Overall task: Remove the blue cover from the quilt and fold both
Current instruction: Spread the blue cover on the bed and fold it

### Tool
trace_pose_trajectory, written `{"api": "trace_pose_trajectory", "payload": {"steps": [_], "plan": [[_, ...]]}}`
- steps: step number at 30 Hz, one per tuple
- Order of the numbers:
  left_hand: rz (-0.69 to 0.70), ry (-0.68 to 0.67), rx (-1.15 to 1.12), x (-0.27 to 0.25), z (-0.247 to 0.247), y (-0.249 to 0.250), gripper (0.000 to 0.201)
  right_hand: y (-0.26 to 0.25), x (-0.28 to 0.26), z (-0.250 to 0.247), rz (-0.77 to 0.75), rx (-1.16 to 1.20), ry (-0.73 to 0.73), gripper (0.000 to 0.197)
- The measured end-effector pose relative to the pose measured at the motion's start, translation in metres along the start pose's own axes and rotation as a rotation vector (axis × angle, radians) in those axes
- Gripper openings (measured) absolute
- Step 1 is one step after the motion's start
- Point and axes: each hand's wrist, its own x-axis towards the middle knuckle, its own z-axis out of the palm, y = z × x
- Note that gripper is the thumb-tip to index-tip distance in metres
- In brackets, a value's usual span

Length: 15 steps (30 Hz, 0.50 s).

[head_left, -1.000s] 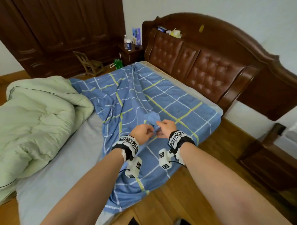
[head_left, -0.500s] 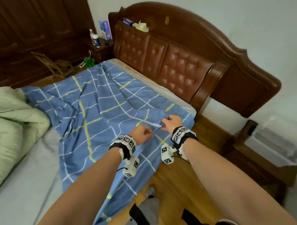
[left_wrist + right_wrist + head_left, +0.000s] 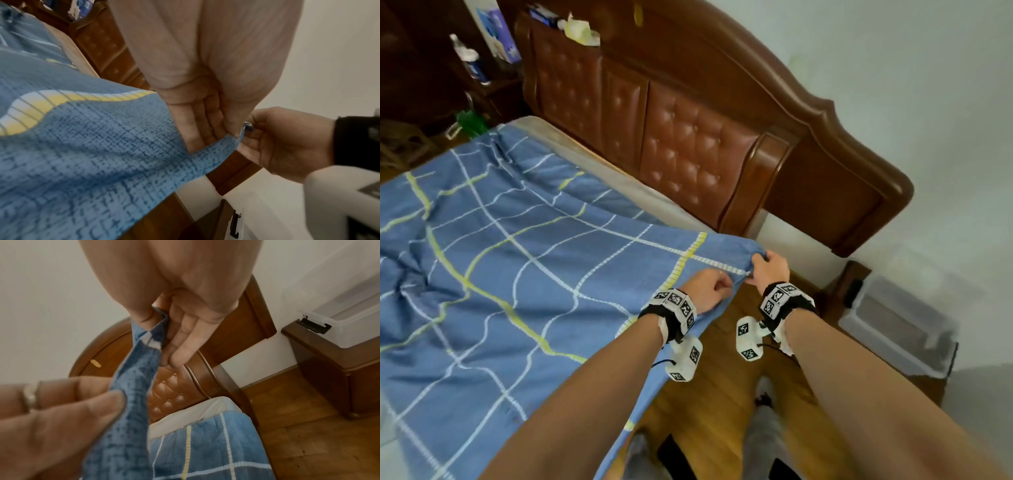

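I have the blue cover (image 3: 524, 281) by one corner, at the side of the bed (image 3: 616, 178) nearest the headboard (image 3: 688, 137). My right hand (image 3: 768, 269) is clamped on the very tip of that corner, thumb against the curled fingers, and my left hand (image 3: 710, 289) pinches the hem just beside it, so the two are nearly touching along the same edge. Both grips lift the corner a little off the mattress and out over the floor (image 3: 719, 387).

What matters for the next move, as I judge it, is where the rest of the cloth runs. From my hands the cover spreads away to my left and forward across the bed, its long way lying along the mattress, with the free hem dropping down the bedside below my left forearm. My left hand is the nearer one to that hem, so it would be the one to slide along it to the next corner while the right anchors this one.

The quilt is not in view here. From the wrist views I think I hold two layers of cover, though the blur leaves me unsure.
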Motion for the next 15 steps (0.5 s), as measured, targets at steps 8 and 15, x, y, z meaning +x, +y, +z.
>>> {"api": "trace_pose_trajectory", "payload": {"steps": [8,15], "plan": [[-0.329,-0.119,-0.033,0.149,0.101,-0.002,0.028,0.070,0.171,-0.056,0.173,-0.447,-0.132,0.014],[-0.628,-0.097,-0.111,0.171,0.104,-0.035,0.018,0.115,0.231,-0.046,0.341,-0.721,-0.324,0.018]]}}
